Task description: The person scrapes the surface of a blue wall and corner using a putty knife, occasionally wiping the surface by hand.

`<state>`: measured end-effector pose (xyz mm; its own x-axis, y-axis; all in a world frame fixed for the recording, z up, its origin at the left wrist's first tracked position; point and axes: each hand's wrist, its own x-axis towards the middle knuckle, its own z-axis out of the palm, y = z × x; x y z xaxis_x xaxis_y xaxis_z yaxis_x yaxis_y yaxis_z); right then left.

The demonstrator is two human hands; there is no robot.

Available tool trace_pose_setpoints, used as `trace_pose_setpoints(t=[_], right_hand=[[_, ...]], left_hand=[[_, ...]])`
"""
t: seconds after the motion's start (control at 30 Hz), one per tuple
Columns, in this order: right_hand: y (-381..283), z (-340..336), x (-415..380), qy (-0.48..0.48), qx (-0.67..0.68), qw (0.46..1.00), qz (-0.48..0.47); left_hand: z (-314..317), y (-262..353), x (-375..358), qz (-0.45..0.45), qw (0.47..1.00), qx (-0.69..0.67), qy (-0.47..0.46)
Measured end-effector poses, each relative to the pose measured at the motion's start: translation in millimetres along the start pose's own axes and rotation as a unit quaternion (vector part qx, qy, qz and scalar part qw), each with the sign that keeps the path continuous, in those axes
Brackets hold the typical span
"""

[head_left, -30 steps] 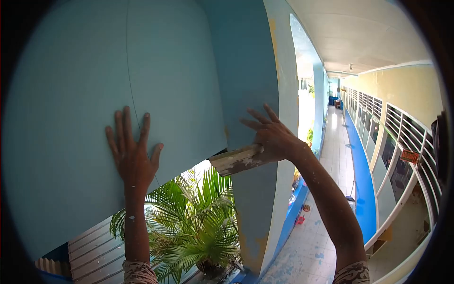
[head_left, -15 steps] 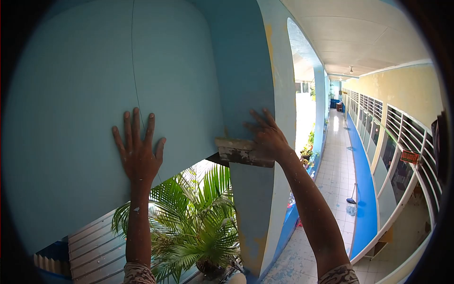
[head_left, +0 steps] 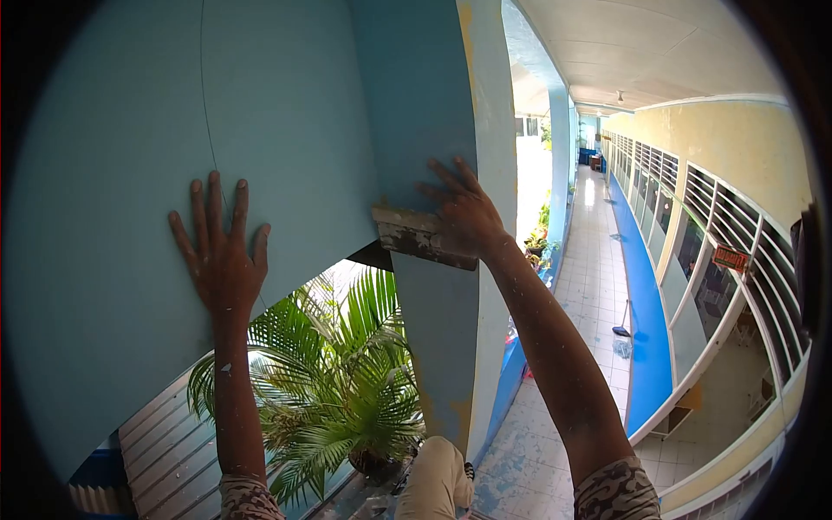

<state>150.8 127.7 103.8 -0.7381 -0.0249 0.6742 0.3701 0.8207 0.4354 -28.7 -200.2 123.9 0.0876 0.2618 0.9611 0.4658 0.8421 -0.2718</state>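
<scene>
Quick pass from my end of the feed. My left hand [head_left: 227, 264], left of centre in the frame, lies flat with fingers and thumb spread wide, holding nothing, on the big smooth light-blue painted panel [head_left: 113, 225]. A thin dark line [head_left: 205, 95] drops from the top edge to that hand; crack or thread, I can't tell.

My right hand [head_left: 470, 217], just right of centre, has the wide, flat, paint-flecked grey-and-tan scraper blade [head_left: 414, 232] under its palm, fingers fanned out ahead over the darker blue painted column [head_left: 433, 338]. I read that as a hold; the thumb and any handle are hidden. The blade sits mid-frame, tilted down to the right, its left end by the inner corner between panel and column. Whether its whole edge touches, I can't tell.

To do this well, I'd keep pressure even along the edge, hold a low, steady angle, and ease off near the corner so the end doesn't gouge the panel. The spread fingers probably help steady the stroke. I'd leave the left hand braced and mind the footing: a tan trouser leg [head_left: 433, 481] shows bottom centre, beside the green feathery palm [head_left: 347, 407].
</scene>
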Motion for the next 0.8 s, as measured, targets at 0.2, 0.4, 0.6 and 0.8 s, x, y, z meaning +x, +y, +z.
trace_pose_setpoints(t=[0.2, 0.4, 0.6, 0.8], right_hand=[[-2.7, -3.3, 0.4, -0.006, -0.027, 1.0, 0.011], [-0.1, -1.4, 1.2, -0.014, -0.036, 0.999, 0.007], [2.9, 4.2, -0.6, 0.01, -0.022, 1.0, -0.015], [7.1, 19.8, 2.0, 0.084, -0.04, 0.995, -0.02]], left_hand=[[-1.6, -0.9, -0.1, 0.006, 1.0, 0.002, -0.002], [4.3, -2.6, -1.2, 0.016, 1.0, 0.009, -0.005], [7.8, 2.2, -11.1, 0.052, 0.997, 0.038, -0.036], [14.2, -7.1, -16.6, 0.125, 0.99, 0.0, -0.071]])
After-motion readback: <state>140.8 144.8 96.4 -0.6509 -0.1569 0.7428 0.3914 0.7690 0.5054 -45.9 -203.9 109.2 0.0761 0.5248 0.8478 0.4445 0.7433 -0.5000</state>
